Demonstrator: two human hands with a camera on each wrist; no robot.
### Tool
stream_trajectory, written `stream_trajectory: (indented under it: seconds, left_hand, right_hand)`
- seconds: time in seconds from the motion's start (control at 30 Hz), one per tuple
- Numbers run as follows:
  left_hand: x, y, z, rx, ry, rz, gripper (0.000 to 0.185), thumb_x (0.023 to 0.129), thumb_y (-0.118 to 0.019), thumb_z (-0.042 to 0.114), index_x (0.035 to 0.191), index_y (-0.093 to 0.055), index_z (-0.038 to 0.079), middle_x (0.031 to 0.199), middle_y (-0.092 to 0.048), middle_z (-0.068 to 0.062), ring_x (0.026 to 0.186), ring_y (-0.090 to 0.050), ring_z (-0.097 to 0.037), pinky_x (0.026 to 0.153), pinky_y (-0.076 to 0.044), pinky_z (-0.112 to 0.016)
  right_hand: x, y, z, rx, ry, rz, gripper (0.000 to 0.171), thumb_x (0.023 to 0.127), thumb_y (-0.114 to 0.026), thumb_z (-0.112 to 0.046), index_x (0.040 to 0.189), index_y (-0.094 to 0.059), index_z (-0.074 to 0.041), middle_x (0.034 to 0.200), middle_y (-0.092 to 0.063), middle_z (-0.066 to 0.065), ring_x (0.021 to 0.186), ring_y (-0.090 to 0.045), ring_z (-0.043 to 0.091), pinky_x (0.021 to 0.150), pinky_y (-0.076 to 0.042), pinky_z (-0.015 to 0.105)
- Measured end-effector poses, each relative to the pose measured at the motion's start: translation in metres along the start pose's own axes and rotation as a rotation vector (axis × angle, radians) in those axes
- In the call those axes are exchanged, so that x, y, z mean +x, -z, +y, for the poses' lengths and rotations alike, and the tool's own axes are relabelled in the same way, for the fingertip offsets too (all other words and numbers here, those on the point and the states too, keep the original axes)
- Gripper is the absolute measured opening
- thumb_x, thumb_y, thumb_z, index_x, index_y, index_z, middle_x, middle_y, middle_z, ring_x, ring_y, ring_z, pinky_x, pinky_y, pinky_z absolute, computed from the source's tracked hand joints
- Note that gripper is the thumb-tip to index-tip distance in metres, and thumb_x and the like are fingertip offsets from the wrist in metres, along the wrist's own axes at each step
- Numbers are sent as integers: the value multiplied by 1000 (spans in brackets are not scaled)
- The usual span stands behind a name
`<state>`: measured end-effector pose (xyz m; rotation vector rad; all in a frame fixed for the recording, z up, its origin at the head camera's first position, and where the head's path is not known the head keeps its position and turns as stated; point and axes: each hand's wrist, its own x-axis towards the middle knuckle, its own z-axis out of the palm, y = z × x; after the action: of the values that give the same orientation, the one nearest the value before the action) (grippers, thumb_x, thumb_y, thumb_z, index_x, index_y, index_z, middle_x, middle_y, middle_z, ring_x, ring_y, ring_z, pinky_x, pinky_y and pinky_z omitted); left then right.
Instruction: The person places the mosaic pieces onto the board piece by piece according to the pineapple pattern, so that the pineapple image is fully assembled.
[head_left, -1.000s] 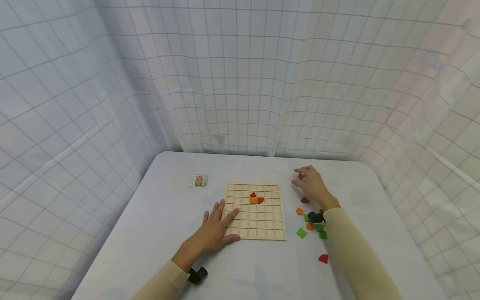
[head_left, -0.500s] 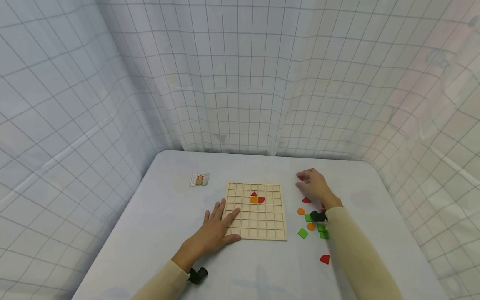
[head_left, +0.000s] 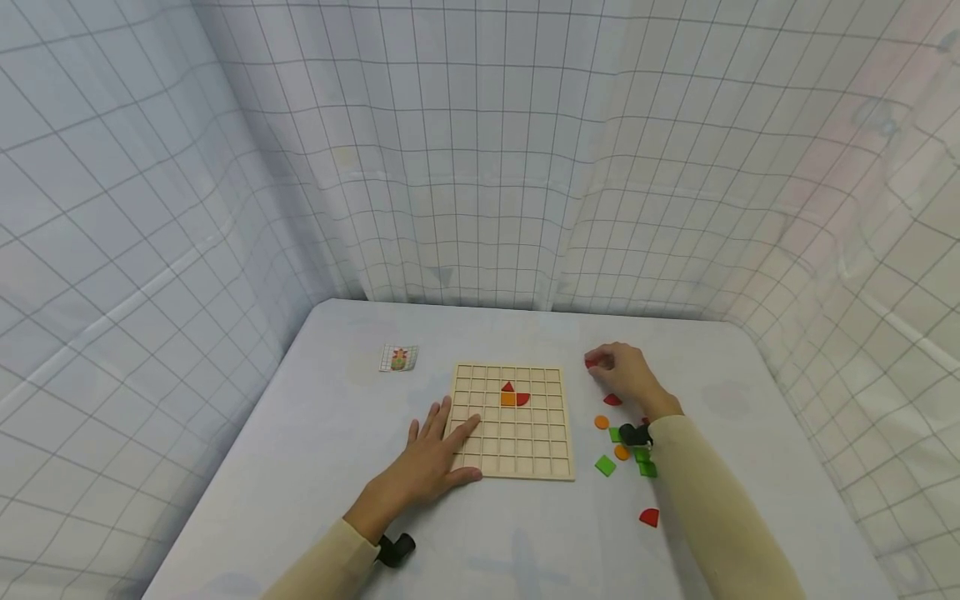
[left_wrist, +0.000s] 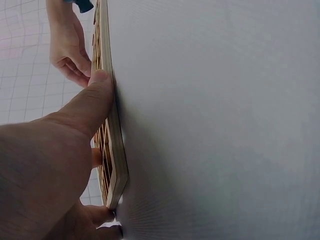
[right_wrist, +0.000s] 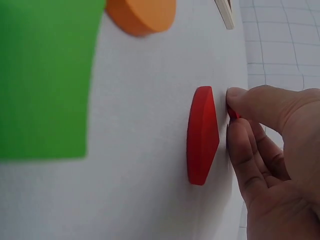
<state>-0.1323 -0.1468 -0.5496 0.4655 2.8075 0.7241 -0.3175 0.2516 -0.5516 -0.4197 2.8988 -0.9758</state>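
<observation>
Right hand (head_left: 626, 373) pinches a small red piece (head_left: 592, 362) between thumb and fingertips, just right of the grid board (head_left: 513, 421), above the table (head_left: 315, 467). Left hand (head_left: 431, 462) lies flat, fingers straight, steadying the board's near left corner. Red and orange pieces (head_left: 513, 395) occupy central cells. Step, as judged: carrying the piece. Next calls for matching it to a free cell.

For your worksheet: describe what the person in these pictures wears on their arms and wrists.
Both arms wear long, pale cream sleeves reaching the wrists. A small black camera is strapped under the left wrist, and another black camera under the right wrist. Both hands are bare: no gloves, no rings visible.
</observation>
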Motion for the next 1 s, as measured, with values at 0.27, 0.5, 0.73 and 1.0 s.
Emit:
stream_trajectory:
  seconds: [0.27,0.5,0.73,1.0]
  left_hand:
    - [-1,1,2,-1,0,-1,92,107,-81,56,182,-42,21,194,-7,-33,182,-10,-58,140,-14,-87]
    - [-1,2,3,2,4,-3,92,107,-81,56,182,-42,20,194,-7,-33,182,-10,-58,140,-14,-87]
    - [-1,4,5,13,6,-6,92,107,-81,55,182,-42,20,194,-7,-34,181,-10,-59,140,-14,-87]
    - [1,-1,1,13,7,-6,92,107,-81,56,183,-41,21,194,-5,-33,181,-9,-59,140,-13,-87]
  right_hand:
    - [-5,0,-4,4,15,-2,25,110,-81,-13,134,-85,-5,127,-81,17,112,-79,31,106,-67,53]
    - [-9,-2,-10,9,29,28,26,107,-84,-11,133,-85,-4,127,-81,19,114,-80,34,107,-67,55]
    - [-14,-3,-23,37,108,73,25,104,-86,-6,130,-86,-3,125,-83,18,112,-80,33,105,-69,55]
    - [-18,-12,-46,57,203,86,22,102,-86,-3,124,-87,-1,120,-84,17,109,-82,32,101,-71,52]
